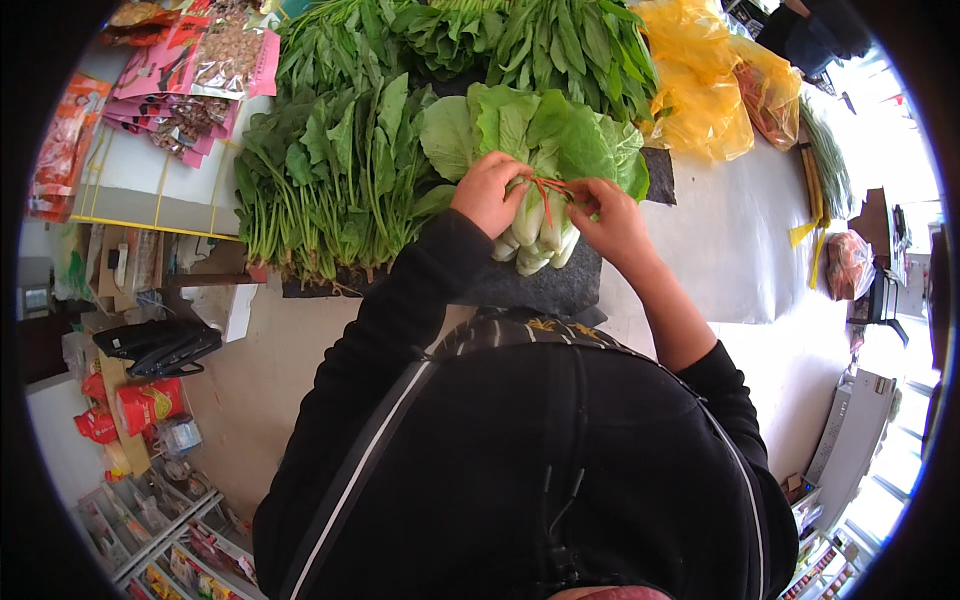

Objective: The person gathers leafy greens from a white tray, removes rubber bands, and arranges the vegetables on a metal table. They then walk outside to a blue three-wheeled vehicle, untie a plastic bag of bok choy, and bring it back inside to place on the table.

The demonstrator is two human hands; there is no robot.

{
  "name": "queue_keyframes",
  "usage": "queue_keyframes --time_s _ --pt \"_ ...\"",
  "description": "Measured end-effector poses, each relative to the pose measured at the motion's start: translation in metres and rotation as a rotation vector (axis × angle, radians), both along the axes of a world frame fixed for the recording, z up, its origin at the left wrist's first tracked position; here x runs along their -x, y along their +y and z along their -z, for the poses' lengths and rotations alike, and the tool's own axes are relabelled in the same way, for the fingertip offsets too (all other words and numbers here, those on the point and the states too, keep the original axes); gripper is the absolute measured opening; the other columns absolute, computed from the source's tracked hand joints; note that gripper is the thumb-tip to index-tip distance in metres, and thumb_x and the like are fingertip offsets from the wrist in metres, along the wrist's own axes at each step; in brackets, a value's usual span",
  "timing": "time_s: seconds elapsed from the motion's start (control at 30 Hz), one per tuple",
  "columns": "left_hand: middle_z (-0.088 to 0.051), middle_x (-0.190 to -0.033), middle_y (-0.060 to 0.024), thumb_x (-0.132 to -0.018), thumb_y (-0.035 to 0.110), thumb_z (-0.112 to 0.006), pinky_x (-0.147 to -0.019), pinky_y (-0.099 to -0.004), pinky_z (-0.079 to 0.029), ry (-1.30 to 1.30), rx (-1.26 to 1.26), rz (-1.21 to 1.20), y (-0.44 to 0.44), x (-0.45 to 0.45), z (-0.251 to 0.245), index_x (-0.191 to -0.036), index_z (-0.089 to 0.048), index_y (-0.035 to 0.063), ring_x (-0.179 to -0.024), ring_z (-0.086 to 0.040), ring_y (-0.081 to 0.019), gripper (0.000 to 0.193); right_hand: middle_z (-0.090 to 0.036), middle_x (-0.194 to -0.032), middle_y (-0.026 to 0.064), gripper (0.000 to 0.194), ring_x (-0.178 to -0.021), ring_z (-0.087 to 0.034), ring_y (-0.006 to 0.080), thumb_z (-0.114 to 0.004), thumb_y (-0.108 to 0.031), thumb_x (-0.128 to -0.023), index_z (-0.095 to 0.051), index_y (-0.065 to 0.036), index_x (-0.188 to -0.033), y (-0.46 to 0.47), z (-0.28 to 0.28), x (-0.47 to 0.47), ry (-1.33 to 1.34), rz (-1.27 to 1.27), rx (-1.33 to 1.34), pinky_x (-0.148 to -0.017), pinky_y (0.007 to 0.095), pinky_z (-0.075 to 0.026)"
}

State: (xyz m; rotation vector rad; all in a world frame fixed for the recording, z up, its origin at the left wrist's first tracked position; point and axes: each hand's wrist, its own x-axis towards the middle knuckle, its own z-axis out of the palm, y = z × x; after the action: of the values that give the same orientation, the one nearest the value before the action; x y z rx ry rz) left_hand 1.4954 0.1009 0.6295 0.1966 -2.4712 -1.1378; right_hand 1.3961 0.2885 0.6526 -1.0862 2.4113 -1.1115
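A bunch of pale-stemmed leafy greens [529, 135] lies before me on a dark cloth [555, 281], its white stem ends towards my body. Across the stems runs a red tie [548, 196]. The fingertips of my left hand [491, 193] pinch the tie at the left side of the bunch. On the right side, my right hand [609, 219] has thumb and fingers bent round the tie's other end. Whether the tie is knotted cannot be told. Left of the bunch lie dark green leafy vegetables [330, 180] with thin stems.
More greens [570, 45] lie at the far side, beside yellow plastic bags [697, 82]. Pink snack packets [202, 67] lie on a white surface at the left. A metal tabletop [720, 232] extends to the right. Shelves of packets [165, 532] stand at the lower left.
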Motion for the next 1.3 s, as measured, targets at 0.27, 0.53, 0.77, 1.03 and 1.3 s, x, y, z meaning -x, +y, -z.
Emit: queue_keyframes --time_s 0.27,0.53,0.77,1.03,1.3 --pt "-0.060 -0.092 -0.0106 -0.081 0.010 -0.065 -0.076 -0.0405 -0.048 0.013 0.220 -0.017 0.005 0.012 0.013 -0.091 -0.067 0.0059 -0.088 -0.058 -0.0321 0.011 -0.061 -0.088 0.0092 0.016 -0.079 -0.062 0.0319 -0.062 -0.024 -0.084 -0.069 -0.010 -0.089 -0.022 0.020 0.016 0.262 -0.024 -0.021 -0.069 0.0414 -0.050" --pt "-0.059 -0.086 -0.0116 -0.075 0.009 -0.067 -0.075 -0.0424 -0.048 -0.046 0.270 -0.105 0.012 0.017 0.014 -0.081 -0.064 0.0063 -0.087 -0.057 -0.0341 0.008 -0.064 -0.077 0.0154 0.022 -0.078 -0.064 0.0335 -0.066 -0.029 -0.071 -0.070 -0.008 -0.077 -0.065 0.011 0.037 0.332 -0.258 -0.365 -0.071 0.0422 -0.053" --pt "-0.059 -0.090 -0.0103 -0.075 0.006 -0.064 -0.077 -0.0423 -0.048 0.073 0.308 -0.158 0.019 0.010 0.027 -0.088 -0.062 0.0081 -0.089 -0.057 -0.0340 0.013 -0.067 -0.076 0.0142 0.032 -0.080 -0.067 0.0321 -0.070 -0.039 -0.063 -0.071 -0.010 -0.075 -0.086 -0.007 0.043 0.357 -0.410 -0.586 -0.074 0.0412 -0.054" --pt "-0.059 -0.092 -0.0082 -0.079 0.011 -0.063 -0.079 -0.0410 -0.048 0.044 0.283 -0.172 0.019 0.007 0.027 -0.089 -0.063 0.0090 -0.092 -0.057 -0.0318 0.011 -0.069 -0.081 0.0120 0.034 -0.082 -0.067 0.0300 -0.071 -0.040 -0.062 -0.071 -0.013 -0.083 -0.080 -0.007 0.038 0.181 -0.232 -0.567 -0.074 0.0390 -0.054" --pt "-0.061 -0.097 -0.0069 -0.081 0.017 -0.062 -0.081 -0.0397 -0.048 -0.052 0.246 -0.137 0.022 0.008 0.019 -0.092 -0.064 0.0102 -0.096 -0.057 -0.0304 0.013 -0.069 -0.078 0.0119 0.028 -0.080 -0.067 0.0300 -0.070 -0.039 -0.062 -0.070 -0.014 -0.076 -0.064 -0.002 0.026 0.094 0.049 -0.469 -0.075 0.0392 -0.054"
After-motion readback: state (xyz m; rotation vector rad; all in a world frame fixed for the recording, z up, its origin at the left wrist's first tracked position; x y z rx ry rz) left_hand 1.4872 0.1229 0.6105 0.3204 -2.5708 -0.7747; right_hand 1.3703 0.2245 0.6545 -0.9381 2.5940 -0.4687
